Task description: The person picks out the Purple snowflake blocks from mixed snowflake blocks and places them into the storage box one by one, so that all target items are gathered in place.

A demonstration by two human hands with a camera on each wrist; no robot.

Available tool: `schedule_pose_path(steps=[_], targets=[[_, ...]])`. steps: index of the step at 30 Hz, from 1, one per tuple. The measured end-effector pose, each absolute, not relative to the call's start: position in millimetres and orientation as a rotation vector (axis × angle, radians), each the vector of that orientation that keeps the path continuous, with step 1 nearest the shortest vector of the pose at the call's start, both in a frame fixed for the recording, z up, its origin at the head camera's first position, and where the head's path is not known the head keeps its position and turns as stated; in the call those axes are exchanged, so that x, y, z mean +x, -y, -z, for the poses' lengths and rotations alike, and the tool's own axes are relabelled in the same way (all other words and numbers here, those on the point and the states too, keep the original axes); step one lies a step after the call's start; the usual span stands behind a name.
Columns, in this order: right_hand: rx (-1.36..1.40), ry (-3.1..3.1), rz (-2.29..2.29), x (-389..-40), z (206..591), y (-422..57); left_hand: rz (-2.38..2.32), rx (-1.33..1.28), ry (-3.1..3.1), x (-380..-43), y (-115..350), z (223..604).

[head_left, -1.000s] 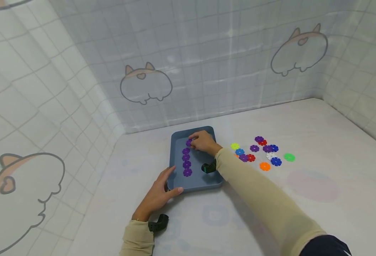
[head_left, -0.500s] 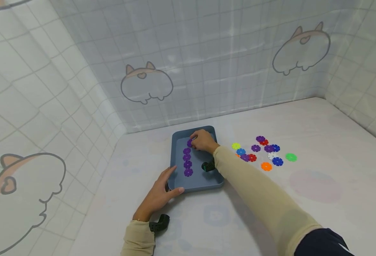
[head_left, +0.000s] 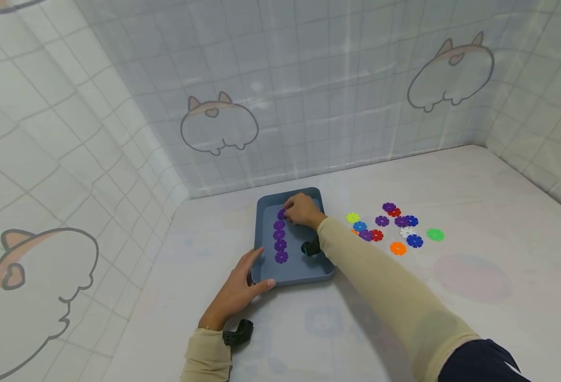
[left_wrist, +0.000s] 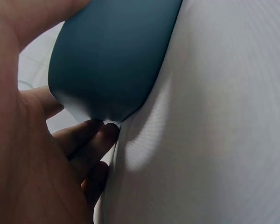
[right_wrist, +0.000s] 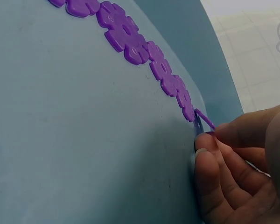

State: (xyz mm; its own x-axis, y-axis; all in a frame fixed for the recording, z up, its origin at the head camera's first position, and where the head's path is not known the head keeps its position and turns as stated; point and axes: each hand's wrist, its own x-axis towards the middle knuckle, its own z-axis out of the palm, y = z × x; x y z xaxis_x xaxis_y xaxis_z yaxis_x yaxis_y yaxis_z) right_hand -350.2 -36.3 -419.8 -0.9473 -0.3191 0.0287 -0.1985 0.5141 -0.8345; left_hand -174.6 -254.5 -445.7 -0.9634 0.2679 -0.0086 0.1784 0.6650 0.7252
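Observation:
A blue-grey tray (head_left: 304,268) lies on the white-covered table. Its near-left corner is held by my left hand (head_left: 234,292), thumb over the near rim and fingers along the outside wall, as the left wrist view of the tray (left_wrist: 112,56) shows. Inside, several purple snowflake discs (head_left: 280,245) lie flat in a column. At the column's far end my right hand (head_left: 303,209) pinches another purple snowflake disc (head_left: 282,214). The right wrist view shows this pinched disc (right_wrist: 205,120) tilted, its lower edge at the end of the row; fingers hide part of it.
Right of the tray lie loose snowflake discs in several colours, among them a green disc (head_left: 435,234), an orange disc (head_left: 398,248) and a yellow disc (head_left: 352,217). A printed curtain (head_left: 299,106) hangs behind the table.
The pinched disc has tilted slightly at the column's far end. My left hand keeps its place on the tray corner; the view shifts slightly.

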Motion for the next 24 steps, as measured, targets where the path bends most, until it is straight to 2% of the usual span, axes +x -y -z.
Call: schedule_pose_path(steps=[13,24], targets=[[-0.670,-2.711,1.222,-350.3,418.2,37.1,-1.192,0.375,-2.755,-174.7,254.9,442.8],[-0.679,-2.722,1.259,-351.5,421.9,36.3,-1.183,0.376,-2.755,-174.4,254.9,442.8]])
